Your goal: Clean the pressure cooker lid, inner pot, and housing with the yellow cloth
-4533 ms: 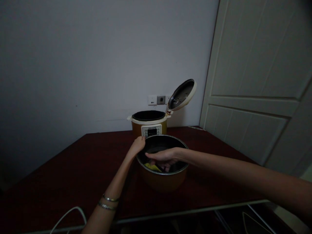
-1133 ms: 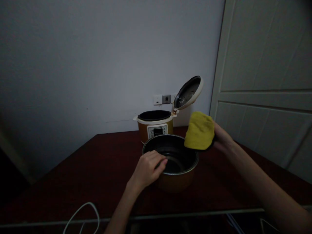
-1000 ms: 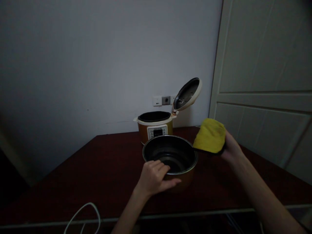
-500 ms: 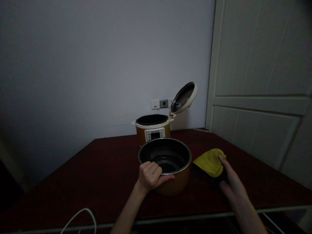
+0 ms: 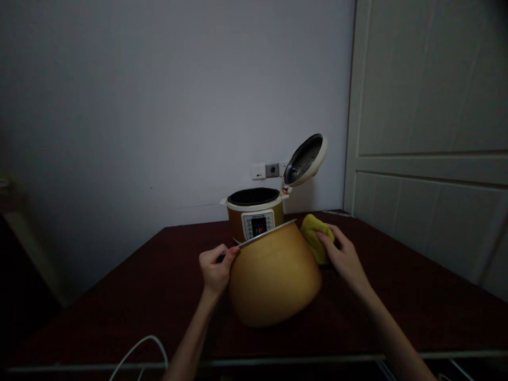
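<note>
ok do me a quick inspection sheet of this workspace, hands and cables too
Surface: dark red table, dimly lit.
Job's things: yellow-brown pot, tilted, its opening turned away from the camera; whether its base touches the table can't be told. Yellow cloth at the pot's right side. Cooker behind, its lid raised.
Clutter: thin pale strip at the table's far right, too dim to identify.
Hands: left hand grips the pot at its upper left; right hand holds the cloth.
Cables: white cord looped at the near left edge.
Surroundings: pale wall with sockets; panelled door at right.
</note>
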`<state>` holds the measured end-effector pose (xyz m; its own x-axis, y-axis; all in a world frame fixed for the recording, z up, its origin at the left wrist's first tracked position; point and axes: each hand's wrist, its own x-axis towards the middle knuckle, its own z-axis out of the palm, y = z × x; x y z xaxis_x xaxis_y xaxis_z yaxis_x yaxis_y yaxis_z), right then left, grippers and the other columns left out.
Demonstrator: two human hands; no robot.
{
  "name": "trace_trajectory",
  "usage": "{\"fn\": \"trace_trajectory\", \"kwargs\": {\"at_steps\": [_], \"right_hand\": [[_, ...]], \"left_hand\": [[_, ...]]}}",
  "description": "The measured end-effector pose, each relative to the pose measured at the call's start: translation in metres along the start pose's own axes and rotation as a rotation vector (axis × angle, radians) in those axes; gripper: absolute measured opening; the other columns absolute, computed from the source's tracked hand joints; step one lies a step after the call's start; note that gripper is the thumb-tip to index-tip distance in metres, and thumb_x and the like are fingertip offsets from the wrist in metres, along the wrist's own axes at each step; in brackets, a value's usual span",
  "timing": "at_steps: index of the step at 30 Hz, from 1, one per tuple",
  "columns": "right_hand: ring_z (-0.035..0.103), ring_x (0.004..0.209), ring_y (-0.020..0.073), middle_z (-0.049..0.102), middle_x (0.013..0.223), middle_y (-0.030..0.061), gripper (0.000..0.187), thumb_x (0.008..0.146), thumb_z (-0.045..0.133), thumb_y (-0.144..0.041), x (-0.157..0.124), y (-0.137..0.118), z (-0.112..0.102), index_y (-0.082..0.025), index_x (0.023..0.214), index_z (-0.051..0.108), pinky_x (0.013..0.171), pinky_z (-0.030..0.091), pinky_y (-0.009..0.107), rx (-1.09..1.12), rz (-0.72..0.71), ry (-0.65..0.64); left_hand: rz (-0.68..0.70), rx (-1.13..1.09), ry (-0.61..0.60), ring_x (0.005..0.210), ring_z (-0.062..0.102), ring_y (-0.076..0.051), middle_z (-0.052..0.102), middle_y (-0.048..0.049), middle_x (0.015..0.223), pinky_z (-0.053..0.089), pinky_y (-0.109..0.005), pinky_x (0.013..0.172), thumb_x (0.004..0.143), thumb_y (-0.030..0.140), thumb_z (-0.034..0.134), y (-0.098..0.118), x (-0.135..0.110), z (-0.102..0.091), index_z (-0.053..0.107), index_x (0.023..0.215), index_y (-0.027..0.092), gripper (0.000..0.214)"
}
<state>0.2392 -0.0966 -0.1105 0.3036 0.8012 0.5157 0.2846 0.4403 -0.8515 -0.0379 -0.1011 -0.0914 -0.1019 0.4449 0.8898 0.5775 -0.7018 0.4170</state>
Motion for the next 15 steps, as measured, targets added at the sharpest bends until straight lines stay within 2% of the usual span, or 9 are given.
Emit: {"fn": "trace_trajectory", "kwargs": {"at_steps": [2,6,9,12,15], "right_hand": [[0.058,0.099,0.0217,0.064,0.109,0.0061,0.039,0.083,0.048,-0.046,-0.004,-0.017,0.012,-0.018,0.109,0.058,0.085,0.044,0.031,-0.035,-0.055,-0.053],[0.057,0.108,0.0232,0.063,0.117,0.0078,0.04,0.088,0.04,-0.045,-0.023,-0.045,0.03,-0.02,0.112,0.061,0.09,0.042,0.032,-0.082,-0.152,0.067],[0.056,0.11,0.0231,0.063,0.118,0.0078,0.04,0.089,0.041,-0.045,-0.034,-0.06,0.032,-0.02,0.11,0.064,0.094,0.041,0.033,-0.054,-0.206,0.107],[0.056,0.109,0.0238,0.064,0.115,0.0081,0.041,0.085,0.047,-0.048,-0.035,-0.07,0.03,-0.019,0.109,0.064,0.094,0.041,0.034,0.019,-0.202,0.092],[0.058,0.1,0.024,0.065,0.108,0.0091,0.046,0.08,0.051,-0.055,-0.025,-0.07,0.03,-0.018,0.106,0.06,0.086,0.043,0.033,0.033,-0.141,0.046]], "left_hand": [[-0.027,-0.035,0.021,0.04,0.026,-0.006,0.028,0.0053,0.042,0.021,-0.021,0.04,0.082,0.049,0.051,0.002,0.001,-0.003,0.036,0.041,0.017,0.054],[-0.001,-0.03,0.097,0.039,0.022,-0.006,0.023,0.0061,0.043,0.018,-0.021,0.038,0.082,0.047,0.052,0.01,0.005,-0.015,0.03,0.041,0.018,0.055],[0.05,-0.004,0.154,0.039,0.022,-0.005,0.024,0.0061,0.043,0.017,-0.021,0.037,0.083,0.046,0.052,0.019,0.007,-0.028,0.031,0.041,0.018,0.054],[0.098,-0.004,0.209,0.038,0.022,-0.005,0.025,0.006,0.042,0.017,-0.021,0.036,0.083,0.045,0.052,0.025,0.007,-0.037,0.033,0.041,0.017,0.053],[0.127,-0.009,0.205,0.038,0.023,-0.005,0.026,0.0062,0.042,0.018,-0.02,0.037,0.082,0.039,0.054,0.025,0.004,-0.036,0.034,0.042,0.017,0.05]]}}
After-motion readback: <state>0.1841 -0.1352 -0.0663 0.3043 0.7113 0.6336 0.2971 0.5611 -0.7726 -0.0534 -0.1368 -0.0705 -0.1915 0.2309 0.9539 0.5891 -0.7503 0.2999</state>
